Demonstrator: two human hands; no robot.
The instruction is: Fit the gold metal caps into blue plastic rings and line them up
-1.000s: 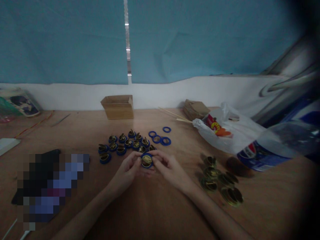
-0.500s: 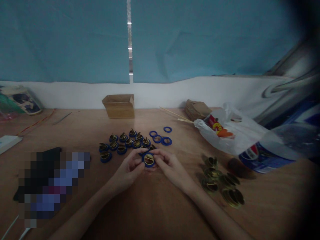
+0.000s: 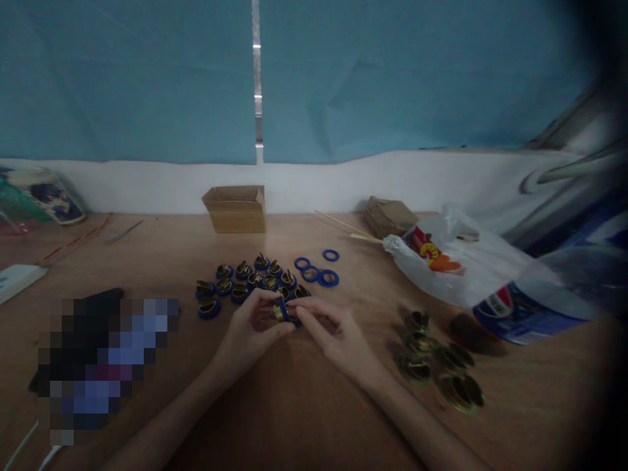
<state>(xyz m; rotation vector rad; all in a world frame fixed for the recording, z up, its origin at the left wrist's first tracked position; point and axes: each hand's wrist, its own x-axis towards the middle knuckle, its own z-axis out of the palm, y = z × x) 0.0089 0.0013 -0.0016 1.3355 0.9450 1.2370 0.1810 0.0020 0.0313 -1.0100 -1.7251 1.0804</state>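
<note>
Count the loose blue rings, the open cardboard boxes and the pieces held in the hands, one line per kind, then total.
Loose blue rings: 4
Open cardboard box: 1
Blue-ringed piece between left hand and right hand: 1
Total: 6

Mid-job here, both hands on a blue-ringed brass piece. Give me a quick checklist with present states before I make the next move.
1. Round brass piece with blue ring held by both hands: ok, left hand and right hand pinch it above the wooden table.
2. Ring fully seated on the brass: cannot tell, the piece is tilted and partly covered by fingers.
3. Cluster of finished blue-ringed brass pieces sits just beyond the hands: ok.
4. Loose blue plastic rings left in supply: ok, four lie apart from the cluster.
5. Bare brass discs left in supply: ok, a group lies beside the right forearm.
</note>
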